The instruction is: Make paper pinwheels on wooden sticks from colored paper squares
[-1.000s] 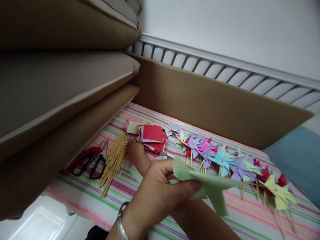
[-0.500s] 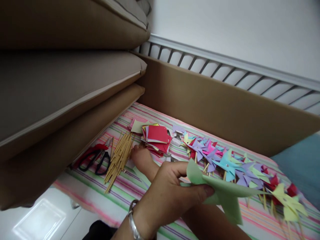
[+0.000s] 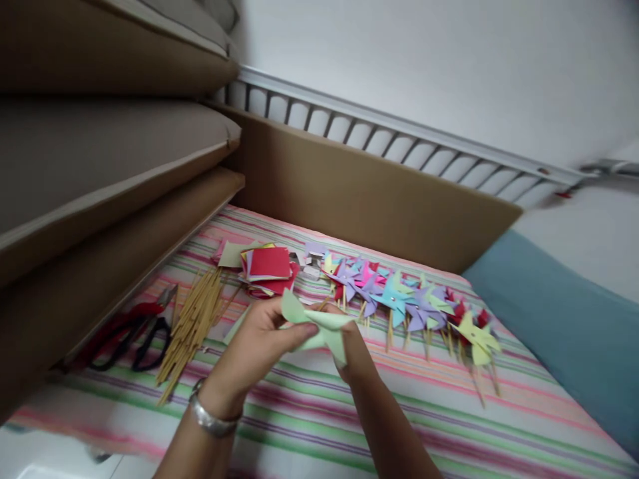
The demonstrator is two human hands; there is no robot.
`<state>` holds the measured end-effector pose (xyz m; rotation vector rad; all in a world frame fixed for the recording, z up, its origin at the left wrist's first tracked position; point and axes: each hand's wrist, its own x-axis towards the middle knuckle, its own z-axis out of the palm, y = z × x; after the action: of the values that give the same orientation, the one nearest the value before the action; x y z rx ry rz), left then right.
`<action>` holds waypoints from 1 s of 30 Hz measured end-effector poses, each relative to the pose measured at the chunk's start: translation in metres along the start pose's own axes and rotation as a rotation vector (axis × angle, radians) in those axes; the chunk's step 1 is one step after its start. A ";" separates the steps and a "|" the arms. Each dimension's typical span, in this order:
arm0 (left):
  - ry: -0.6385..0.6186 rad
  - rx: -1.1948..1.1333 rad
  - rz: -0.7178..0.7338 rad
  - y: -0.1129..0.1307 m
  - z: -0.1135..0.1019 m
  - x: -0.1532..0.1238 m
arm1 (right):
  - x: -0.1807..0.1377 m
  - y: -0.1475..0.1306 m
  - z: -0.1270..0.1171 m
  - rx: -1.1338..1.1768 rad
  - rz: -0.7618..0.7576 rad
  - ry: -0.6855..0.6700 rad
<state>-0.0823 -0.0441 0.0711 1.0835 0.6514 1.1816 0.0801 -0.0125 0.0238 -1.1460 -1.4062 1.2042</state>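
A pale green paper pinwheel [image 3: 327,336] is pinched between the thumb and fingers of my left hand [image 3: 267,332], above the striped cloth. My right hand [image 3: 352,346] is close behind the pinwheel's right side; the paper hides most of its fingers, and what they hold cannot be made out. A short bit of thin stick [image 3: 323,303] shows just above the pinwheel. Left of my hands lies a heap of wooden sticks [image 3: 192,326], with scissors [image 3: 150,339] beside it. Red and other coloured paper squares [image 3: 269,263] are stacked beyond my left hand.
A row of finished pinwheels [image 3: 394,299] on sticks stretches along the right side of the striped cloth [image 3: 309,412]. A brown panel [image 3: 359,193] bounds the back, stacked cushions [image 3: 110,159] rise at the left, and a blue-green surface [image 3: 539,319] is at the right.
My right hand has come back from beside the sticks and paper, where it reached beneath my left arm, to behind the green pinwheel. The camera view has swung right.
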 end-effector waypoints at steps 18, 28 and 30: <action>-0.207 0.544 0.021 -0.056 0.042 0.048 | -0.028 0.013 -0.075 0.226 0.050 0.059; -0.094 0.604 0.278 -0.069 0.052 0.049 | -0.034 0.003 -0.080 0.361 0.092 0.137; -0.067 0.609 0.321 -0.069 0.051 0.049 | -0.034 0.001 -0.080 0.324 0.074 0.147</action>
<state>0.0043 -0.0148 0.0334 1.7850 0.8328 1.2419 0.1643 -0.0360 0.0273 -1.0420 -1.0219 1.3158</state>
